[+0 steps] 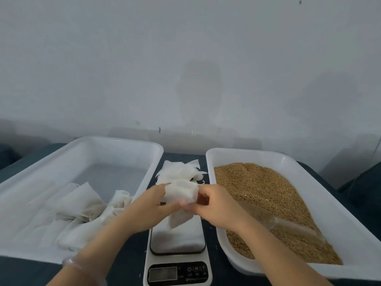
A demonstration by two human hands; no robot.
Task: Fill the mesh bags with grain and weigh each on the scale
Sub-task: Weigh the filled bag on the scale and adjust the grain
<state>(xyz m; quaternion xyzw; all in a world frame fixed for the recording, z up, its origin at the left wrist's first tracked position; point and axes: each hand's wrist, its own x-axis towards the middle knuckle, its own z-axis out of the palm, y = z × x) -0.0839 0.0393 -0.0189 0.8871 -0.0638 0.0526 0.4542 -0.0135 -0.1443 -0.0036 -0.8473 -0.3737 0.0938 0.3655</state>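
Both hands hold one white mesh bag (181,194) above the scale (178,254). My left hand (152,205) grips its left side and my right hand (214,205) pinches its right edge. Behind the bag lies a loose pile of empty mesh bags (179,171) between the two trays. The right white tray (288,162) is filled with brown grain (257,186), and a clear scoop (288,226) lies in the grain under my right forearm. The left white tray (82,147) holds several filled bags (82,211). The scale's display (162,274) is too dim to read.
The trays and scale stand on a dark blue surface (127,263). A pale wall (185,69) rises right behind the trays. A clear bracelet (76,263) is on my left wrist.
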